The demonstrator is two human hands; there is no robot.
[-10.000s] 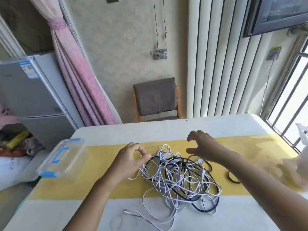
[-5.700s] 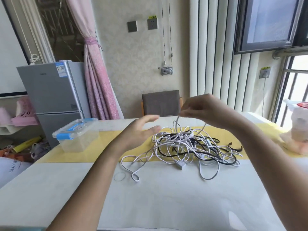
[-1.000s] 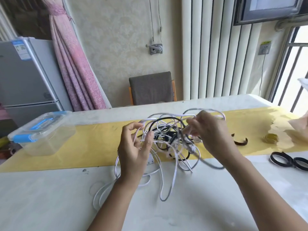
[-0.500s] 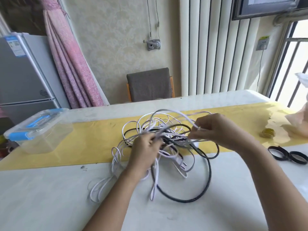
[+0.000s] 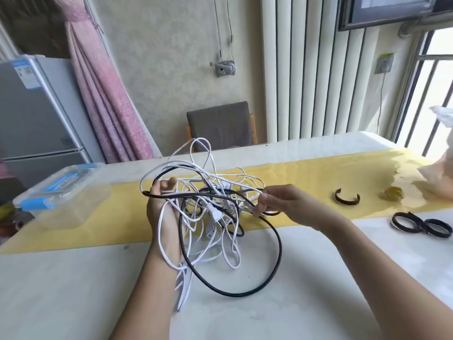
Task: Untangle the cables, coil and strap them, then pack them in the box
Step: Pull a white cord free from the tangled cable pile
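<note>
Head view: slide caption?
Left hand and right hand hold a tangle of white and black cables over the white table.

bag point(image 5: 438, 182) — cut off at right edge | left fingers point(image 5: 172, 181) — partly behind cables point(image 5: 215, 214)

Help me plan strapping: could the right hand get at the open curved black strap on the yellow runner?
Likely yes, once freed: the right hand pinches the tangled white and black cables, but nothing lies between it and the curved black strap.
</note>
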